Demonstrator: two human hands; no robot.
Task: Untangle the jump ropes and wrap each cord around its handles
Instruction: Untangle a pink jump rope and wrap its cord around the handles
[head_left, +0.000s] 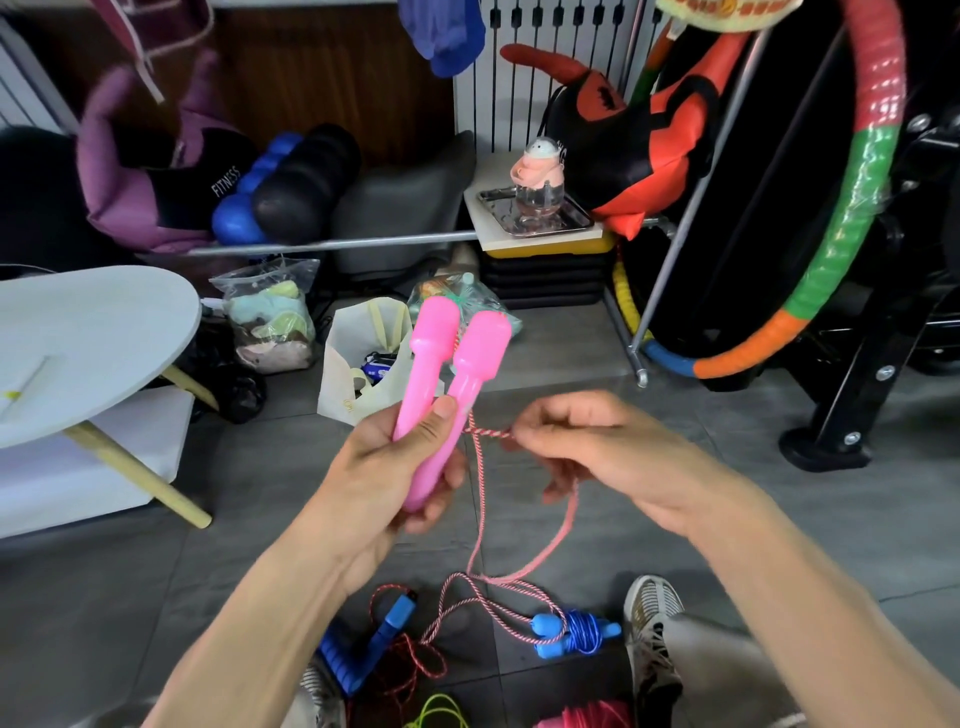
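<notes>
We sit over the grey floor (597, 364), and our left hand (384, 467) is wrapped tight around two pink handles (447, 384) that stand side by side, with their fat tops poking up above our thumb. Our right hand (587, 447) pinches the pink and white cord (485, 434) just beside the handles, and the rest of the cord hangs down in a long loop to the floor. Down there, near our shoe (649, 634), lies a small blue rope (576, 631) with its cord wound around its handles.
</notes>
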